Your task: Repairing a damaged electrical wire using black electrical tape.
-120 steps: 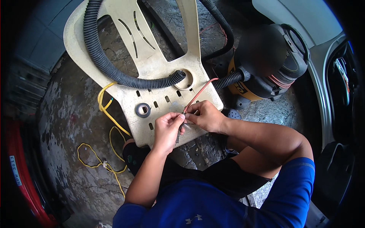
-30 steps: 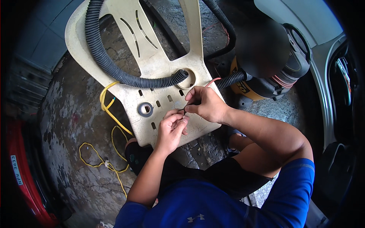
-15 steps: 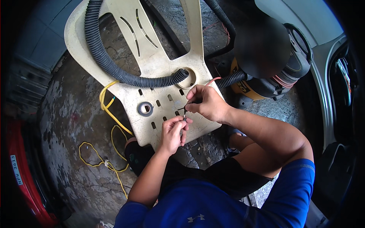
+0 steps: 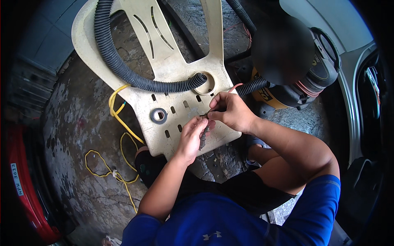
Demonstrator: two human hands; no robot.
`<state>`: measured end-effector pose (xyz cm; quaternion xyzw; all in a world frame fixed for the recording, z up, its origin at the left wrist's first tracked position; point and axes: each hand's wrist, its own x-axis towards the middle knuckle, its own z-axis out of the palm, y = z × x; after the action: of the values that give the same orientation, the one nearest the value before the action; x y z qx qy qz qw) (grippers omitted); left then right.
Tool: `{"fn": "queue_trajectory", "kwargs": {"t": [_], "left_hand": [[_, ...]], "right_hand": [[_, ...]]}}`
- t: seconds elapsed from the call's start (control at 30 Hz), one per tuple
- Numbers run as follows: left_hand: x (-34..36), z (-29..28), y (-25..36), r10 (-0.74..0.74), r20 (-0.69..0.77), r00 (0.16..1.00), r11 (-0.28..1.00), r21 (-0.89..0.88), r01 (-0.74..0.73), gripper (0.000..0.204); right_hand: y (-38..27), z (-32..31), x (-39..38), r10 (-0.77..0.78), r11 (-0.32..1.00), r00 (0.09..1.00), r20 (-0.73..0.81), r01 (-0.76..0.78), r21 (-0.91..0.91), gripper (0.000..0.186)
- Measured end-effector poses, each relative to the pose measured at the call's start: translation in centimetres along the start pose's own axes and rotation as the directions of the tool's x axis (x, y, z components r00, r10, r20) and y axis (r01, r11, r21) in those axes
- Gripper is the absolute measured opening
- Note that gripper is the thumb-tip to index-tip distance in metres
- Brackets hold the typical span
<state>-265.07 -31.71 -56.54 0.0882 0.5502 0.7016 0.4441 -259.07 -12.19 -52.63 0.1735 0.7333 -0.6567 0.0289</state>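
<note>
On the cream plastic chair (image 4: pixel 156 145), my left hand (image 4: pixel 191 139) grips a slim grey piece (image 4: pixel 202 141), hard to identify, that hangs below its fingers. Just above and right, my right hand (image 4: pixel 236 115) pinches a thin dark wire at the top of that piece, the two hands' fingertips nearly meeting; the exact junction is hidden. A red cord (image 4: pixel 235 86) emerges from behind my right hand. Left of the hands lies a roll of dark tape (image 4: pixel 163 120). A black ribbed hose (image 4: pixel 160 85) crosses the seat above them, its end at the round recess.
A black and yellow vacuum (image 4: pixel 303 96) with a second hose stands at right. Yellow cord (image 4: pixel 118 119) hangs over the chair's left edge and loops on the floor (image 4: pixel 78 172). A red car body (image 4: pixel 26 192) edges the lower left; a pale car doorway (image 4: pixel 348 94) borders the right.
My hands have shifted slightly right, and my left hand has risen back to my right fingertips after a small gap half a second ago. More of the grey piece now shows below.
</note>
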Motion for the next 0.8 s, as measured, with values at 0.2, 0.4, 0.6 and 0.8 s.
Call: {"fn": "queue_trajectory", "kwargs": {"t": [0.2, 0.4, 0.6, 0.8], "left_hand": [[0.8, 0.1, -0.3, -0.039, -0.011, 0.999, 0.995, -0.095, 0.038, 0.024], [0.8, 0.2, 0.6, -0.094, 0.032, 0.995, 0.988, -0.117, 0.097, 0.025], [1.2, -1.1, 0.5, -0.163, 0.113, 0.980, 0.964, -0.191, 0.183, 0.029], [1.8, -2.0, 1.1, -0.240, 0.185, 0.953, 0.949, -0.165, 0.271, 0.032]], "right_hand": [[-0.4, -0.2, -0.7, 0.010, 0.987, 0.998, -0.055, -0.018, -0.159, 0.026], [-1.4, -0.1, -1.2, 0.009, 0.984, 0.997, -0.076, -0.022, -0.178, 0.027], [-0.1, -0.5, -0.7, 0.038, 0.998, 0.999, 0.028, -0.037, -0.049, 0.026], [-0.5, -0.3, -1.2, -0.021, 0.982, 1.000, -0.001, 0.020, -0.188, 0.027]]}}
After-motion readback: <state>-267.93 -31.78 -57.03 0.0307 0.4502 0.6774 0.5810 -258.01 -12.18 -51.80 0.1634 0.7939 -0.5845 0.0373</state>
